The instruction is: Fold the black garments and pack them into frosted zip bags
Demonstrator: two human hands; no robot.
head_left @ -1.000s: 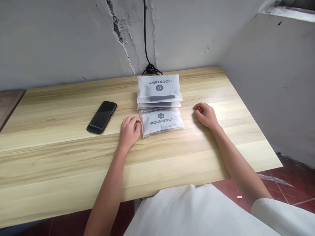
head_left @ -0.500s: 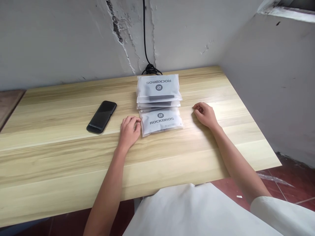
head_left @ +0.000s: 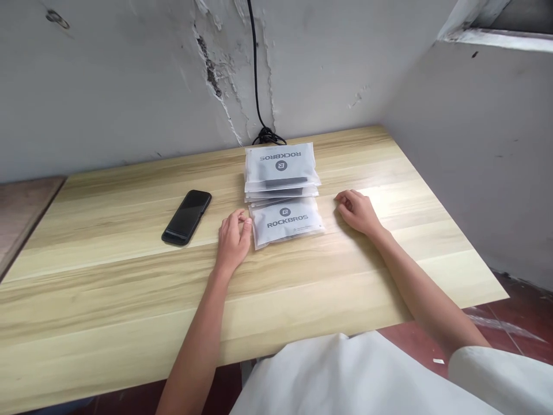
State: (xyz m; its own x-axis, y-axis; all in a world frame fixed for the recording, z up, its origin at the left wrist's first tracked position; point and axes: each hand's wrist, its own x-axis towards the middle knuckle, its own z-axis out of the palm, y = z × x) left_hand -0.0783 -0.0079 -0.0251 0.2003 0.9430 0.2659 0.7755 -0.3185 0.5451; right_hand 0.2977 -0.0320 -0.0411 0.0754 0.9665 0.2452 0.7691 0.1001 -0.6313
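Soft white plastic bags (head_left: 281,173) with the word ROCKBROS on them lie in a neat, overlapping pile in the middle of the frame, on a light wood table (head_left: 108,276). The word on the far bag looks upside down to us, and the word on the near bag looks the right way up. Our left hand (head_left: 233,242) sits just beside the lower left edge of the pile, with its fingers loosely curled. We cannot tell if they touch the bag. Our right hand (head_left: 358,212) rests on the table near the right side of the pile, also curled. The two hands are well apart, and neither holds anything. A black phone (head_left: 186,218) lies flat left of the pile, and a black cable (head_left: 258,75) runs down the wall (head_left: 108,86) at the top of the frame.
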